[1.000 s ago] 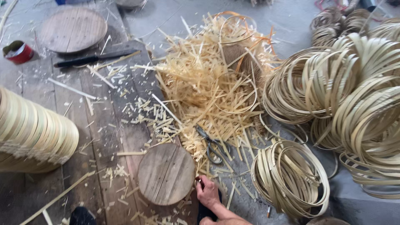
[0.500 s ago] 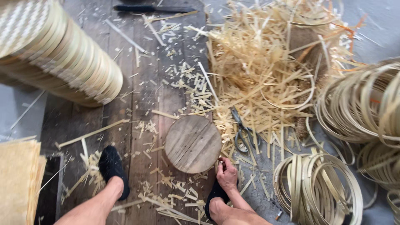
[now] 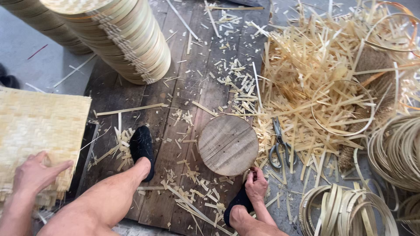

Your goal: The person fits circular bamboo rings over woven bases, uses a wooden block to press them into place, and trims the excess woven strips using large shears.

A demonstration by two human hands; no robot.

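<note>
My left hand (image 3: 35, 175) lies flat with fingers spread on a stack of pale woven bamboo mats (image 3: 39, 126) at the lower left. My right hand (image 3: 256, 185) is curled low near the floor, its fingers against the lower right edge of a round wooden block (image 3: 227, 144). I cannot make out anything inside that hand. My legs reach forward, with black shoes (image 3: 141, 146) on the dark wooden boards (image 3: 192, 78). A pair of scissors (image 3: 279, 146) lies just right of the block.
A tall stack of round bamboo rims (image 3: 127, 39) stands at the upper left. A big heap of bamboo shavings (image 3: 319, 78) fills the upper right. Coiled bamboo hoops (image 3: 345, 209) lie at the lower right and right edge (image 3: 396, 148). Offcuts litter the boards.
The view has swung left and downward. My left hand and the woven mats have come into view, and the rim stack looms closer. My right hand stays by the wooden block.
</note>
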